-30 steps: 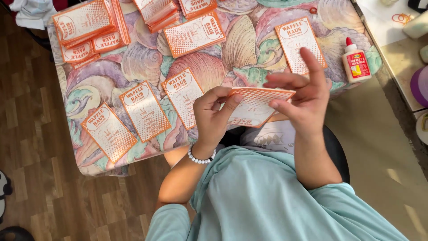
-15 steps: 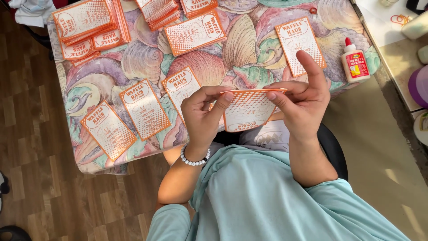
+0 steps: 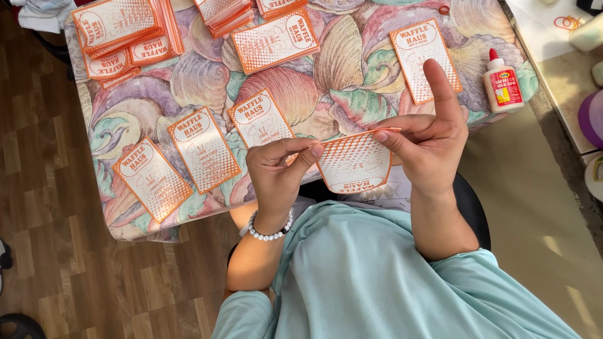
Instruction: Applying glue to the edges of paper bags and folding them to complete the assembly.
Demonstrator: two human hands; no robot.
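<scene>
— What's under your hands, biggest first?

— The counter (image 3: 352, 75), under a cloth printed with big shells. On it lie flat orange-and-white paper bags: a stack (image 3: 122, 28) at the far left, three single ones (image 3: 204, 149) in a row nearest your left side, one more (image 3: 424, 59) far right. A small glue bottle (image 3: 502, 81) with a red cap stands upright by the right edge.

— And the bag you're working?

— It's off the counter, held between your two hands above your lap. This bag (image 3: 355, 162) runs with its long axis left to right, top edge level, and it curves a little (the print looks upside down to you).

— How are your fingers set?

— Your left hand (image 3: 276, 172) pinches the left end, thumb against the curled fingers. Your right hand (image 3: 427, 147) pinches the upper right corner with thumb and middle fingers, forefinger sticking straight up, free. Both hands touch it; neither is nearer.
</scene>
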